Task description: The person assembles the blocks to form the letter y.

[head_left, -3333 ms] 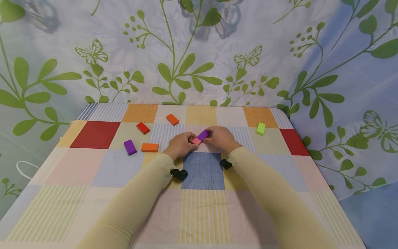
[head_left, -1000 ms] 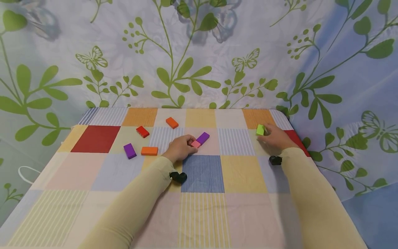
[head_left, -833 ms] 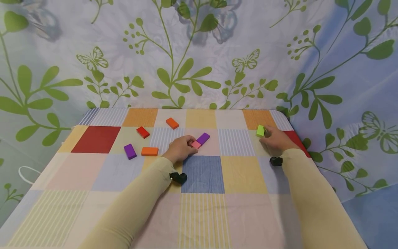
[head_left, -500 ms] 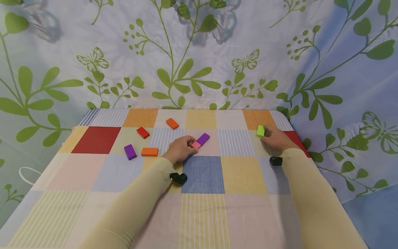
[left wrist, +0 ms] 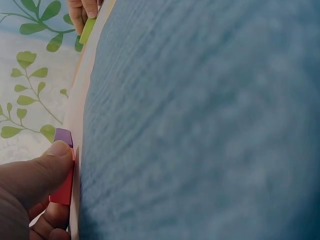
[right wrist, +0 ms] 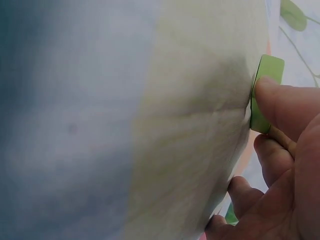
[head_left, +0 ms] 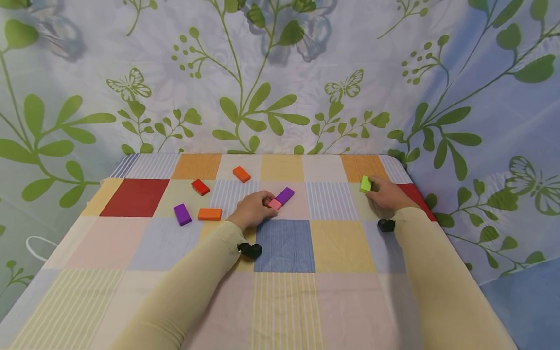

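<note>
Near the middle of the table, my left hand (head_left: 251, 210) pinches a pink block (head_left: 274, 204) between thumb and fingers. A purple block (head_left: 286, 195) lies end to end with it, slanting away to the upper right. The left wrist view shows the left thumb (left wrist: 45, 167) pressed on the pink block, right where the purple one meets it. Far to the right, my right hand (head_left: 389, 194) grips a lime green block (head_left: 365, 184) by its right side. In the right wrist view that block stands close against the cloth, the thumb (right wrist: 285, 102) across its face.
Left of my left hand lie a flat orange block (head_left: 210, 214), another purple block (head_left: 182, 214) and a red block (head_left: 200, 187). A second orange block (head_left: 241, 174) sits farther back. A patchwork cloth (head_left: 345, 245) covers the table, with a leaf-patterned curtain (head_left: 175, 73) behind.
My right hand has let go of the purple block and moved right to the lime green block, which it now grips. The left hand has stayed at the pink block.
</note>
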`<state>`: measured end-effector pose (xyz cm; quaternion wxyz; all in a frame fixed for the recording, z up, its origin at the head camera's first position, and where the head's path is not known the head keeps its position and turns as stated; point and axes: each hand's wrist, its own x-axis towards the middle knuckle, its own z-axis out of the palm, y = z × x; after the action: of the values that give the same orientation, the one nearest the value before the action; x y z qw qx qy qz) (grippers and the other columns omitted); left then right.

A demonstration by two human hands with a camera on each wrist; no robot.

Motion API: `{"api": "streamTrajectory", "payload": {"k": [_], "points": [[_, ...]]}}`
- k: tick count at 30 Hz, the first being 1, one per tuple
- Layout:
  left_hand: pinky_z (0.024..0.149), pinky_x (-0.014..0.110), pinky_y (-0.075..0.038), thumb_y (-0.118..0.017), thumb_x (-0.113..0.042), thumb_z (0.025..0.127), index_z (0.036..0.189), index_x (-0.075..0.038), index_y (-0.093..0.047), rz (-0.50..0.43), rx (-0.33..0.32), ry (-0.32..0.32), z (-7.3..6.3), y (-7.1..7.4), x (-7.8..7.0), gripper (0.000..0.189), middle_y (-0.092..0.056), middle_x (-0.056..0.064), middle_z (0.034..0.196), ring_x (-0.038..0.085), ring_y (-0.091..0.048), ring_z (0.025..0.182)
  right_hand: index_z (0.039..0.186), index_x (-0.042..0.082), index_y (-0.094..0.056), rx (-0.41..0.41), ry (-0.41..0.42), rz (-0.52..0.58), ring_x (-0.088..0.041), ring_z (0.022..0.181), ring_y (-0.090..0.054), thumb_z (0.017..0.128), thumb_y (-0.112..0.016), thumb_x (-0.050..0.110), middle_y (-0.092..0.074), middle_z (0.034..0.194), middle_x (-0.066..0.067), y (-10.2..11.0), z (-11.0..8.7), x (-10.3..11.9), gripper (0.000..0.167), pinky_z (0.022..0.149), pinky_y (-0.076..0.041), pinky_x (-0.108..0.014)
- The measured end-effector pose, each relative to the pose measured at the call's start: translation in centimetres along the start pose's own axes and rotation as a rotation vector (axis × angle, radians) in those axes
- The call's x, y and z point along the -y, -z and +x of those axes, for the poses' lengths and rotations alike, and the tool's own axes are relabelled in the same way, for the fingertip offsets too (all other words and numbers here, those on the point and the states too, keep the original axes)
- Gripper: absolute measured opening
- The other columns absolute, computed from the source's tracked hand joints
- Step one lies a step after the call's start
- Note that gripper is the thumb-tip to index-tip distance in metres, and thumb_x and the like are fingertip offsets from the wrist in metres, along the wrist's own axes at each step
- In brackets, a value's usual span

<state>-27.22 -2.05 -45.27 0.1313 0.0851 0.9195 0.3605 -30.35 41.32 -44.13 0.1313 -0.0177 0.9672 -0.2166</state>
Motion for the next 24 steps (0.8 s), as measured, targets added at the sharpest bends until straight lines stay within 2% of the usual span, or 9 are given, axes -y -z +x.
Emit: {"api": "streamTrajectory", "payload": {"k": [8,14,24], "points": [[0.096,0.042,-0.045,-0.081,-0.032,0.093,0.134,-0.019,-0.068,-0.013,0.005,0.020,-0.02,-0.09,-0.05,0.045,-0.068,0.002,0.115,0.025,-0.060,0.105,0.164,-0.003,-0.024,-0.020,-0.018,0.007,-0.051,0.153,-0.031,0.107,-0.056,0.025,-0.033,0.164,-0.034,-0.03,0.05,-0.06,0.072,0.123,-0.029,-0.067],[0.095,0.041,-0.045,-0.081,-0.033,0.093,0.135,-0.020,-0.067,-0.023,0.010,0.033,-0.09,-0.16,-0.04,0.046,-0.068,0.002,0.116,0.025,-0.059,0.107,0.163,-0.004,-0.027,-0.041,-0.001,0.021,-0.052,0.152,-0.031,0.105,-0.060,0.026,-0.033,0.164,-0.034,0.06,-0.38,-0.09,0.073,0.122,-0.030,-0.068],[0.097,0.043,-0.044,-0.081,-0.033,0.093,0.136,-0.020,-0.067,-0.017,0.006,0.016,-0.10,-0.16,0.05,0.047,-0.068,0.002,0.116,0.025,-0.059,0.106,0.162,-0.005,-0.030,-0.054,0.012,0.065,-0.054,0.152,-0.030,0.104,-0.063,0.027,-0.032,0.164,-0.034,0.15,-0.67,-0.10,0.074,0.121,-0.029,-0.070]]}}
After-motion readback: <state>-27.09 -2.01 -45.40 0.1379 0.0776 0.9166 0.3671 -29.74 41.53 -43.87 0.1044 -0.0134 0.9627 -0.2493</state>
